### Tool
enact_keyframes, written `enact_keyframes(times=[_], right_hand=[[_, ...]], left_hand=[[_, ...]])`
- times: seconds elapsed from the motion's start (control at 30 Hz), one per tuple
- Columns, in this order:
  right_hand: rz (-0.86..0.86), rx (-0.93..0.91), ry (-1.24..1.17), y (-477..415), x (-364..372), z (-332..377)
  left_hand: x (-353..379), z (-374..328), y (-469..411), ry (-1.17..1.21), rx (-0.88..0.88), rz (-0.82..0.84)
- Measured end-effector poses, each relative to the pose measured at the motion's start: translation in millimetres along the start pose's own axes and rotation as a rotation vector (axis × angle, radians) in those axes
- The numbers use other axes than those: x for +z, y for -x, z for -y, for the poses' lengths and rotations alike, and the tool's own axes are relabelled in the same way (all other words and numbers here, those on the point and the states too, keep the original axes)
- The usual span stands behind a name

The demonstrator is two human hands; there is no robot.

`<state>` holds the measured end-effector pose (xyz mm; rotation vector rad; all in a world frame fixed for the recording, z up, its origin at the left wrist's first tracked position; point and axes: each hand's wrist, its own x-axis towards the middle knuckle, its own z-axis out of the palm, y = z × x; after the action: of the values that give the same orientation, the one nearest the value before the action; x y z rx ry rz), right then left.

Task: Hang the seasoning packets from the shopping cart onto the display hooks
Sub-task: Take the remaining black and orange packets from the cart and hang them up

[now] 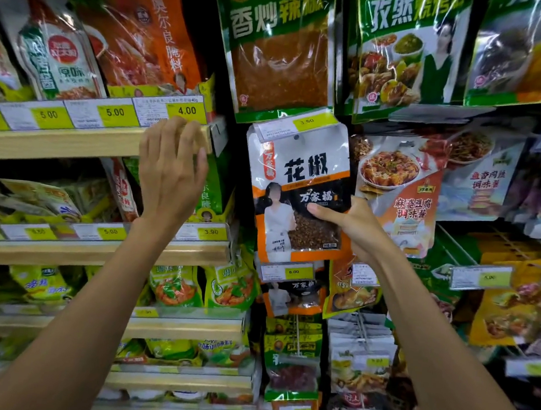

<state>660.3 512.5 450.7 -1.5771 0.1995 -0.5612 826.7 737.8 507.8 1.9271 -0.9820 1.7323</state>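
— Where's the packet got to?

— Right under the yellow 3.50 price tag (306,122). The peppercorn packet (296,190) hangs straight below it, with the tag overlapping its top edge. The little hang hole (296,137) sits just beneath the tag too. Whether a hook is through that hole I can't tell, because the tag hides it.

— And the hands?

— The right hand (355,225), below and to the right of the tag, pinches the packet's lower right edge. The thumb lies across the front and the fingers are out of sight behind. The left hand (171,166) is off to the left of the tag and a bit lower, fingers straight and loosely spread, holding nothing. Its tips are up by the wooden shelf edge (71,145); touching or not, I can't say.

— Heavy, you reckon?

— Light, I'd say. It's a flat, glossy film pouch with loose peppercorns sunk into the lower half. The film looks slick and floppy, so held from the bottom like that, the top will likely wobble when it's aimed at a hook.

— So where would you grab it?

— Up by the sealed header, either side of the hole. That strip looks the stiffest part, and nothing in there should mind a firm pinch.
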Motion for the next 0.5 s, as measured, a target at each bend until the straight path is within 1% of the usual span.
enact_keyframes(times=[0.3, 0.5], right_hand=[[0.014, 0.063, -0.092, -2.9, 6.6, -0.8], [0.026, 0.056, -0.086, -3.9, 5.7, -2.9]], left_hand=[[-2.0, -0.9, 0.2, -0.006, -0.013, 0.032], [-1.8, -1.9, 0.3, 0.004, -0.011, 0.02]])
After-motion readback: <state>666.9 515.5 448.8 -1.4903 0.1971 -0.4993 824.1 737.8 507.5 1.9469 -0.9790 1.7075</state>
